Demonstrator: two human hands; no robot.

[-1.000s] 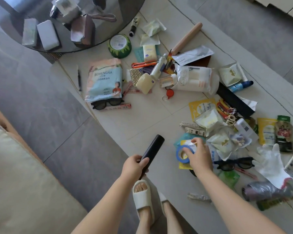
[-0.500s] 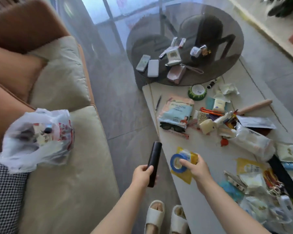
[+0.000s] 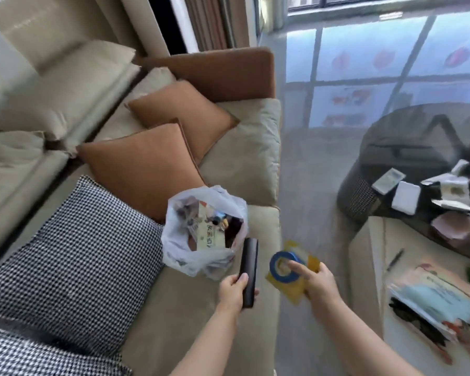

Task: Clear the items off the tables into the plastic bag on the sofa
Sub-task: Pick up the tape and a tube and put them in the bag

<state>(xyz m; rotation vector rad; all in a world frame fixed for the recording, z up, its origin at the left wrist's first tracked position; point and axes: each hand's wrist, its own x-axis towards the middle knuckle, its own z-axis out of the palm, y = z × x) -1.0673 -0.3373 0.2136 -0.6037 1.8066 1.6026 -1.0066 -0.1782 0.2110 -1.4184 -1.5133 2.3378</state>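
Motion blur softens the whole right side: the packets on the pale worktop (image 3: 369, 256) are smeared, so only a light-blue packet (image 3: 442, 297) and a thin pen (image 3: 395, 259) can be told apart, and that worktop is cut off by the right and bottom edges. The round glass worktop (image 3: 407, 147) behind it is also cropped at the right; two white flat boxes (image 3: 406, 198) show on it, the rest of its load an unreadable jumble.

The plastic bag (image 3: 179, 256) sits open-mouthed on the sofa (image 3: 244, 158) seat, just beside one checked cushion (image 3: 73, 256) and in front of two orange cushions (image 3: 144, 169). Its contents are partly visible, a pale printed packet and some small dark items, but they cannot be counted.

Left hand (image 3: 232, 290): its fingers are curled round the lower end of one black oblong case (image 3: 248, 264), whose upper end reaches the bag's near rim; whether they touch is unclear. Right hand (image 3: 319, 283): it pinches one blue tape roll (image 3: 284, 267) together with a yellow packet (image 3: 296, 283) behind it, the thumb lying across the roll's opening. The fingers under the packet are hidden. Both of these items hang over the floor between sofa and pale worktop, near the bag but outside it
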